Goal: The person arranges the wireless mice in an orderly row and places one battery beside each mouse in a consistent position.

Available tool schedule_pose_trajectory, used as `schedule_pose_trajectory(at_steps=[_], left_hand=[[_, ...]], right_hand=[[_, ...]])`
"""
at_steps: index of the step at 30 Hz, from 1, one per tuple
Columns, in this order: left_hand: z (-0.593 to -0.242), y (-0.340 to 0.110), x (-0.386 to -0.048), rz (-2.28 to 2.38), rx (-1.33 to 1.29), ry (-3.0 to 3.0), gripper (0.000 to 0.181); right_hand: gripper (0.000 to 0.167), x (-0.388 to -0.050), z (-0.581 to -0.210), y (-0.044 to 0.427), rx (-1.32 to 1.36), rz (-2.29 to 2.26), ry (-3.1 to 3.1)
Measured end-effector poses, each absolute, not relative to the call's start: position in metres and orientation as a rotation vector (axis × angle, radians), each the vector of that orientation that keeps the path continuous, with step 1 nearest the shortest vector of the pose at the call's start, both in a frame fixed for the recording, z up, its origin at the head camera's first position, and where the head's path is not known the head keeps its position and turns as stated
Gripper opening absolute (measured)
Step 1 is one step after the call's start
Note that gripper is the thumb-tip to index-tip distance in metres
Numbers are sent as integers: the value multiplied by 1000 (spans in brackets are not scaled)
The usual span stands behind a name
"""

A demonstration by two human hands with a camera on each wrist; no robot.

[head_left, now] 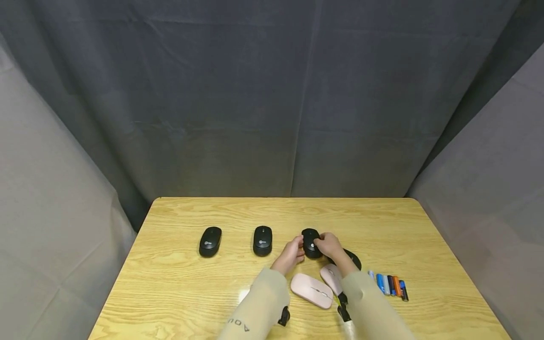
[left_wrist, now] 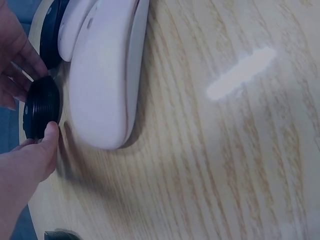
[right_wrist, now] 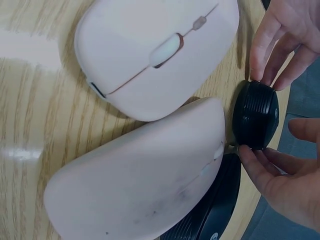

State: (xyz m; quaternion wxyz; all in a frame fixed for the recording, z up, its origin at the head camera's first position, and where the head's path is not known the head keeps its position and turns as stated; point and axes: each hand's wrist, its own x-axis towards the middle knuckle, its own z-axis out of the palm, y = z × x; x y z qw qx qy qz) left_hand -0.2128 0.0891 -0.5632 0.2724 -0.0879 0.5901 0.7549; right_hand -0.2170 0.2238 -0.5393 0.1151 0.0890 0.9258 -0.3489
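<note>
On the person's left sleeve (head_left: 261,295), a few dark capital letters (head_left: 239,324) run across the cloth — an A and what look like an O and a U, the full word not certain. The leftmost black mouse (head_left: 210,238) and the second black mouse (head_left: 262,240) each carry a pale round logo with lettering too small to read. The third black mouse (head_left: 310,237) bears a pale mark — illegible as well.

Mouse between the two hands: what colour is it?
Black; that mouse shows best in the head view.
</note>
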Motion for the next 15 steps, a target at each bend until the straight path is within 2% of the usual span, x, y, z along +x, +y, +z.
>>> schedule_pose_trajectory(at_steps=[15], left_hand=[[-564, 88, -207, 2035, -237, 1579, 59]], right_hand=[[46, -210, -535, 222, 260, -998, 2715]])
